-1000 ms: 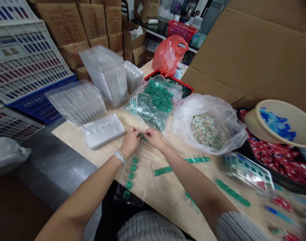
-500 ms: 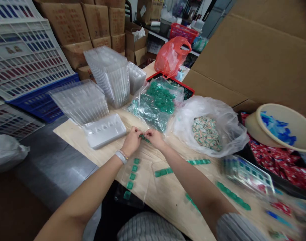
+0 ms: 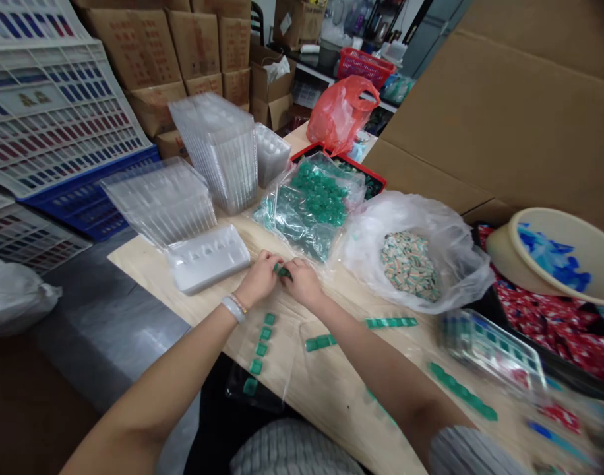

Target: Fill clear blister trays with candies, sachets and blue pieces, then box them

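Observation:
Close together over the wooden table, my left hand (image 3: 259,282) and my right hand (image 3: 302,284) have their fingers closed around small green square pieces (image 3: 281,270). The fingers partly hide these pieces, so their exact kind is unclear. Nearer to me, a spaced row of green squares (image 3: 262,349) lies on a clear plastic sheet or tray (image 3: 285,359) that overhangs the table edge. Beside my right forearm are joined green strips (image 3: 391,322), and another green strip (image 3: 463,391) lies farther right. An open clear bag of green pieces (image 3: 319,191) sits just beyond my hands.
Stacked clear plastic trays (image 3: 217,152) and a white tray (image 3: 208,257) stand at left. At right are a white bag of small patterned pieces (image 3: 411,264), clear boxes (image 3: 494,346) and a cream tub (image 3: 500,244) with blue pieces. A cardboard sheet (image 3: 519,112) rises behind.
My fingers have shifted slightly around the green pieces, and more of the green shows upright between them. My right hand's fingers are more curled. The view has moved slightly.

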Tool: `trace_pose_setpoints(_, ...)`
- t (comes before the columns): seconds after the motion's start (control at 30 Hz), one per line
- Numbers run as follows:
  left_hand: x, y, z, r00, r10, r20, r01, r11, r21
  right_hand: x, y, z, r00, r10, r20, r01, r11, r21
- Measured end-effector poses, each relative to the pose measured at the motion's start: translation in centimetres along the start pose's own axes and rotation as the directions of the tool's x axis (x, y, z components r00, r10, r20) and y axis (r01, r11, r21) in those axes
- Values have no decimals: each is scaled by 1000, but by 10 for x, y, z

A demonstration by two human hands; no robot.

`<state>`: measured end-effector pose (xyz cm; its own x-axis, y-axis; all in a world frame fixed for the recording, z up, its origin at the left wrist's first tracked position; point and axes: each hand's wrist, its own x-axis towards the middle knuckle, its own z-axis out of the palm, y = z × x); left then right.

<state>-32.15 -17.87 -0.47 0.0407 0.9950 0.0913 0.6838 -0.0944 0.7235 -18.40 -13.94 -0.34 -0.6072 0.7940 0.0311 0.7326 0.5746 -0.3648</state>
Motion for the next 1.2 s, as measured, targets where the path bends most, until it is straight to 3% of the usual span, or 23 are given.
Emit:
trace_pose_setpoints(0.07, -1, 1, -6, 1000, -11, -12, 11, 1000, -20, -1, -3, 1, 1000, 14, 5, -14, 999, -47)
trace_pose_setpoints(0.13, -6, 7, -15, 998, -33, -46, 31, 998, -55, 0, -2, 0, 999, 47, 5, -47, 999, 13)
trace_pose_setpoints(0.2, -13, 16, -24, 990, -47, -131, 30, 991, -128, 2, 2, -4, 996, 87, -18, -82, 981, 173)
trace_pose_setpoints(0.27, -20, 30, -34, 953, -68, -295, 4, 977, -213, 4, 9, -13, 988, 154, -13, -133, 889, 438)
trace_pose_setpoints(0.3, -23, 37, -38, 919, -85, -385, -19, 966, -257, 5, 13, -20, 981, 193, 14, -164, 790, 591)
trace_pose_setpoints(0.37, -25, 49, -43, 855, -140, -499, -65, 927, -370, 6, 20, -36, 962, 245, 124, -230, 474, 850)
trace_pose_setpoints(0.4, -24, 54, -44, 847, -180, -500, -73, 892, -445, 5, 24, -44, 951, 241, 191, -258, 288, 922)
trace_pose_setpoints(0.47, -20, 61, -41, 874, -268, -405, -38, 795, -606, 4, 28, -57, 936, 157, 315, -313, -34, 949)
trace_pose_setpoints(0.53, -15, 64, -35, 904, -338, -263, 53, 698, -714, 3, 31, -64, 922, 25, 387, -371, -234, 899)
trace_pose_setpoints(0.63, -11, 64, -23, 913, -388, -129, 154, 618, -771, 0, 32, -62, 907, -95, 411, -414, -382, 826)
trace_pose_setpoints(0.77, -12, 63, -16, 908, -417, -50, 207, 548, -811, -2, 31, -53, 890, -128, 437, -444, -463, 768)
trace_pose_setpoints(0.87, -10, 61, -18, 895, -444, 38, 243, 413, -878, -4, 27, -50, 875, -151, 461, -474, -467, 747)
trace_pose_setpoints(0.97, -3, 57, -20, 929, -329, 169, 248, 216, -944, -4, 22, -47, 848, -166, 503, -523, -421, 742)
trace_pose_setpoints(1.07, 4, 50, -21, 949, -199, 243, 273, 139, -952, -3, 20, -43, 812, -117, 571, -575, -323, 752)
trace_pose_setpoints(1.2, 3, 47, -24, 895, -350, 277, 306, 31, -951, -8, 25, -41, 779, -69, 623, -616, -267, 741)
